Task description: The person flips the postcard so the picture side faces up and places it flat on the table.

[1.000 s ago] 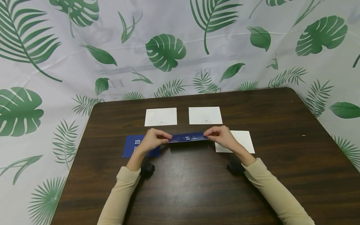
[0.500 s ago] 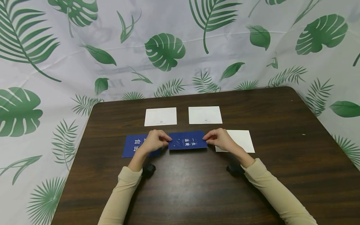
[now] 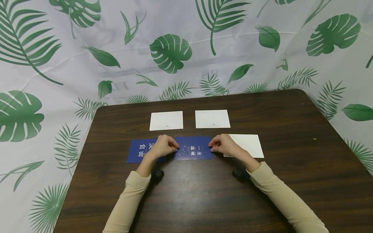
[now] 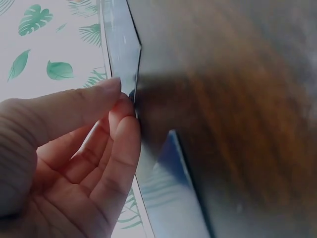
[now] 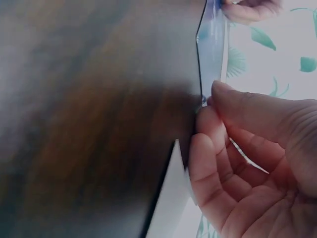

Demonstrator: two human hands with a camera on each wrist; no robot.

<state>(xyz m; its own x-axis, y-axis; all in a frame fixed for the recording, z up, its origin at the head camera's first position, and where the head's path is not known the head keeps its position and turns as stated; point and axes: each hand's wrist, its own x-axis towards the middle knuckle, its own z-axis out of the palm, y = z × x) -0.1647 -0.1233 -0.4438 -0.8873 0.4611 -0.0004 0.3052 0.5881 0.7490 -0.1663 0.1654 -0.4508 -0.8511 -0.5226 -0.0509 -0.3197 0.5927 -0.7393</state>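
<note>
A blue card (image 3: 193, 148) with white characters lies flat on the table between my hands. My left hand (image 3: 163, 146) pinches its left edge; in the left wrist view the thumb and index fingertips meet at the card's edge. Its right edge is pinched by my right hand (image 3: 225, 144), thumb and index finger together in the right wrist view. Under my left wrist a second blue card (image 3: 136, 155) with white characters is partly covered. A white card (image 3: 251, 145) lies beside my right hand, which hides its left part.
Two more white cards, one at the back left (image 3: 166, 120) and one at the back right (image 3: 212, 119), lie face up behind the blue one. The dark wooden table (image 3: 192, 197) ends at a leaf-patterned cloth (image 3: 175, 19). A black device sits at each wrist.
The blue card has tipped from a steep tilt down to flat on the table, its near edge coming toward me. Both hands have stayed at its sides, lowering slightly.
</note>
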